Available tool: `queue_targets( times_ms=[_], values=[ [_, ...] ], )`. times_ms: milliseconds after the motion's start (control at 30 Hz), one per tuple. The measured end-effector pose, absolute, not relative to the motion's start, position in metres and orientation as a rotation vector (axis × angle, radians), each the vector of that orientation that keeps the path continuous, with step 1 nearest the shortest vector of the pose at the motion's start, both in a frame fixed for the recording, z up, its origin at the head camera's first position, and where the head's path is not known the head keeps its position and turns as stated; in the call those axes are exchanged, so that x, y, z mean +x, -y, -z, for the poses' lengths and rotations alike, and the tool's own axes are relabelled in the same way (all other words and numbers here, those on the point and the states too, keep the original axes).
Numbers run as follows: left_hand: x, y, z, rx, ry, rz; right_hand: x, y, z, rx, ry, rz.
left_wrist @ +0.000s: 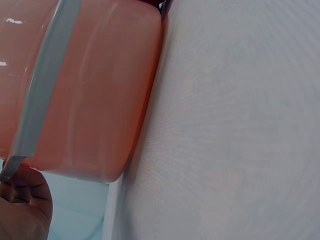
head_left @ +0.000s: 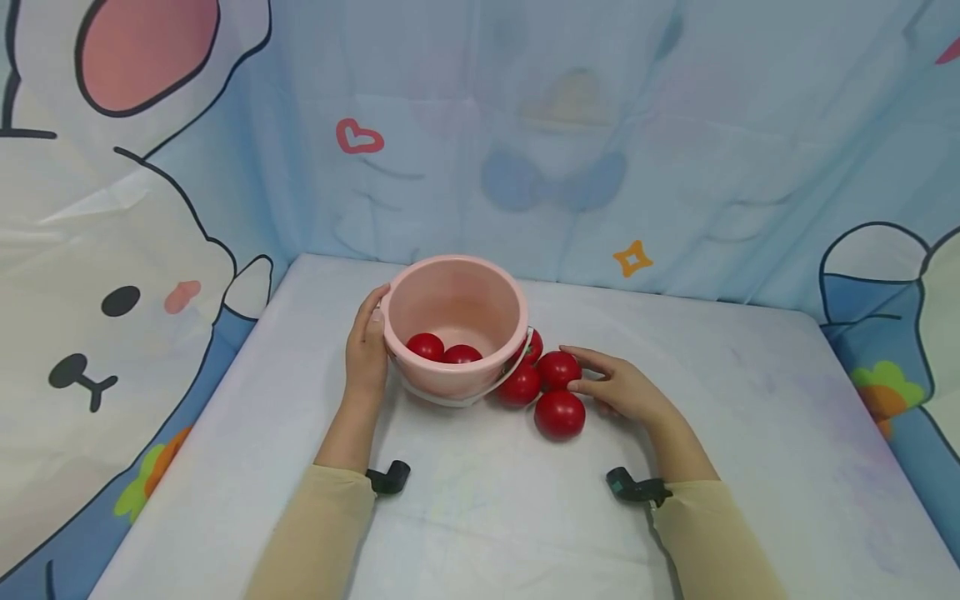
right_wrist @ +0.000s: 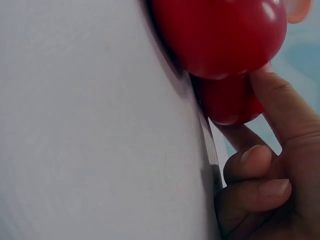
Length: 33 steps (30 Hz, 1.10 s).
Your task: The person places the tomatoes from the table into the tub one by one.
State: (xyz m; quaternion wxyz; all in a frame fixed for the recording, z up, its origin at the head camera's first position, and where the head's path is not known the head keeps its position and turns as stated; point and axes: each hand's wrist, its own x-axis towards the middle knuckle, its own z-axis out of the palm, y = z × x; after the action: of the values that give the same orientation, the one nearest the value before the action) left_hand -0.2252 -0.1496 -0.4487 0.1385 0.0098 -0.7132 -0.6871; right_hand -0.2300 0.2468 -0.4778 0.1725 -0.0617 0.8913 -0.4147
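While two tomatoes [head_left: 425, 347] lie inside the pink bucket [head_left: 450, 382], we count four tomatoes [head_left: 559, 415] yet outside, clustered beside it on the tabletop [head_left: 480, 533]; our right hand [head_left: 632, 392] pinches one between thumb and finger, our left hand [head_left: 366, 357] grips the bucket's rim.

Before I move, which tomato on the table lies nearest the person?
The front tomato, lowest of the four outside the bucket in the head view; the other three lie farther back.

Has pale blue cloth [head_left: 435, 200] printed with a red heart [head_left: 359, 148] and orange star [head_left: 632, 258] behind a white table [head_left: 480, 533], a cartoon rabbit [head_left: 142, 233] at left.
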Motion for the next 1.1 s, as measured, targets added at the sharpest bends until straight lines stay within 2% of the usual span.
queue_targets(
  times_ms=[400,1100],
  values=[
    [-0.226,0.150,0.450,0.021,2.083,1.949,-0.233,-0.260,0.451,-0.185,-2.542,1.144],
    [-0.228,0.150,0.449,0.043,2.090,1.971,-0.272,-0.250,0.343,-0.436,-2.469,1.081]
  ],
)
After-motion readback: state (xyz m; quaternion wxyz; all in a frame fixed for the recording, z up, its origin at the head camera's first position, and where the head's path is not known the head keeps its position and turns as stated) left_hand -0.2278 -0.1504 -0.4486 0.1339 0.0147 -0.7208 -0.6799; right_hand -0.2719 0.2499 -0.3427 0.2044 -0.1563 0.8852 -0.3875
